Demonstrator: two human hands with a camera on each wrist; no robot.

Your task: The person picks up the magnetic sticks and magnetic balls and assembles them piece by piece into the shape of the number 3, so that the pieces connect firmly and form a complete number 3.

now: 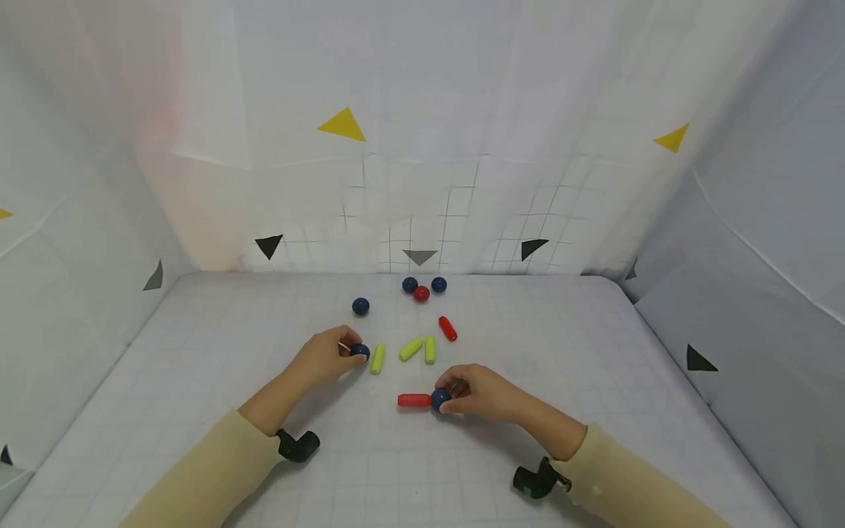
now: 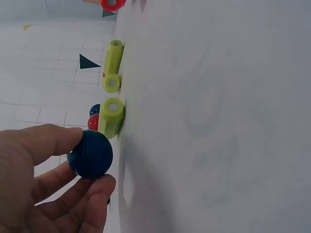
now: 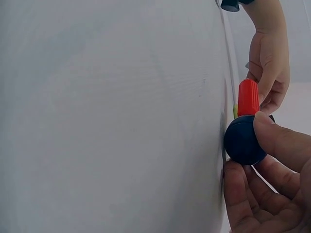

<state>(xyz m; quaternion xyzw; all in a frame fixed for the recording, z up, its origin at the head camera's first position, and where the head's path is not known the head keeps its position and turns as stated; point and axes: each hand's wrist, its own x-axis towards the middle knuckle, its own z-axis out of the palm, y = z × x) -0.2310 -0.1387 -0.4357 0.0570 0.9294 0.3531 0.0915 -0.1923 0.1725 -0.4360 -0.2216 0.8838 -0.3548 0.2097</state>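
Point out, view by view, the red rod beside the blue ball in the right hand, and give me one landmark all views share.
Head: the red rod lies below centre, left of the blue ball in the right hand.
Left wrist: only its red end shows, cut off by the top edge.
Right wrist: right of centre, just above the blue ball.
Shared landmark: the left hand.

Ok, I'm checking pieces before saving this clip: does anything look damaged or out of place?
Nothing stands out: the left hand pinches a blue ball, the right hand another blue ball touching a red rod, and no piece looks broken.
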